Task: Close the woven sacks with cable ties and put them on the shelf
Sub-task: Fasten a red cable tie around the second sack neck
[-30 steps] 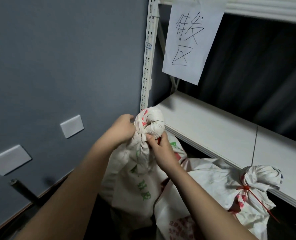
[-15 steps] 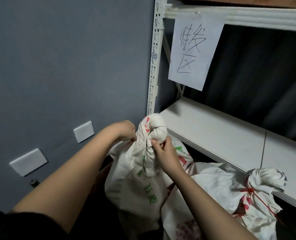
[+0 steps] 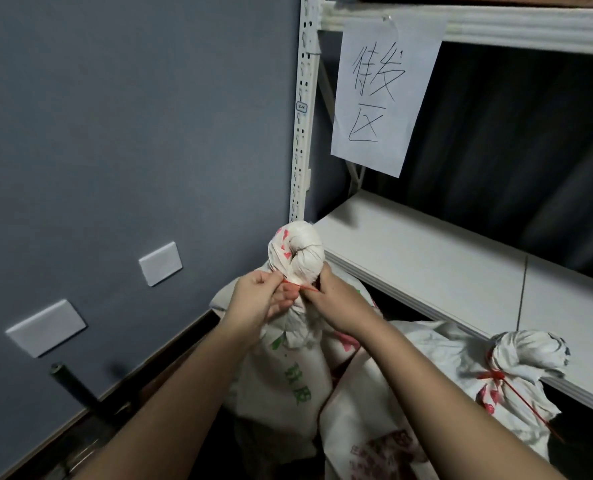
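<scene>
A white woven sack (image 3: 288,372) with green and red print stands upright in front of me, its gathered top (image 3: 296,254) bunched above the neck. A thin red cable tie (image 3: 300,287) runs across the neck between my hands. My left hand (image 3: 258,301) pinches the tie's left end. My right hand (image 3: 336,303) grips the neck and the tie's other end. A second sack (image 3: 461,362), shut with a red cable tie (image 3: 492,375), lies at the right, leaning under the white shelf board (image 3: 426,261).
A perforated white shelf post (image 3: 302,109) rises behind the sack. A paper sign (image 3: 379,88) with handwriting hangs from the upper shelf beam. The grey wall at left carries two white cover plates (image 3: 160,263). A dark metal leg (image 3: 75,388) stands at lower left.
My left hand came round from behind the sack's top to the front of the neck and now pinches the red tie. The tie now shows stretched between both hands.
</scene>
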`<state>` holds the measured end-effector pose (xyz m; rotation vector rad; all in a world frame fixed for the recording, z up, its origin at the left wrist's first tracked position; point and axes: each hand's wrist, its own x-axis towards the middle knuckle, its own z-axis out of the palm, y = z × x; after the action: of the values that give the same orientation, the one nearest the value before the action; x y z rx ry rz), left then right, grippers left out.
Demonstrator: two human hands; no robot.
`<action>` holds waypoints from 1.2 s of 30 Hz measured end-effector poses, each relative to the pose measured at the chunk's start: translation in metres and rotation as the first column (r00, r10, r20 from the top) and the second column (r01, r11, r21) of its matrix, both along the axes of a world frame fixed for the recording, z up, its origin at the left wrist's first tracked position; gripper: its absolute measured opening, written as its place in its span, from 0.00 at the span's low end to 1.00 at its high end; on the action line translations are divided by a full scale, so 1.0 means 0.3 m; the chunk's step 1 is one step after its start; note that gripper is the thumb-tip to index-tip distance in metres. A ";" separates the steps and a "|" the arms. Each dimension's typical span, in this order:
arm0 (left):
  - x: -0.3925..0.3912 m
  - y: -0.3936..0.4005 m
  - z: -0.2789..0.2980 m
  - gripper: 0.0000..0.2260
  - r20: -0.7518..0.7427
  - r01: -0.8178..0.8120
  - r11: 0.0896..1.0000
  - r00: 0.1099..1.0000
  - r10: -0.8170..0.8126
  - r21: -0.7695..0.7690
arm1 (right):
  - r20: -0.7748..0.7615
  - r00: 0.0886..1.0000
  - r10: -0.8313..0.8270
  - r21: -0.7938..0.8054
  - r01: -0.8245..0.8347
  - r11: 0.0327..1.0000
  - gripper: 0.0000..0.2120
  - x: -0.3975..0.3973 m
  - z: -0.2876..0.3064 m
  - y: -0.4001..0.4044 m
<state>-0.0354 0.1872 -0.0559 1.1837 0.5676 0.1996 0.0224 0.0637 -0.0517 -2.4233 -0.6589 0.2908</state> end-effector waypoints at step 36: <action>0.046 -0.057 -0.034 0.04 0.293 -0.061 0.995 0.956 0.036 0.075 | -0.425 0.905 -0.031 0.814 0.397 0.423 0.06 -0.035 -0.086 -0.020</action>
<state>-0.0215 0.1700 -0.0660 1.1948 0.3316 0.4359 0.0121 0.0577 -0.0774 -1.3157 -0.1953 0.1777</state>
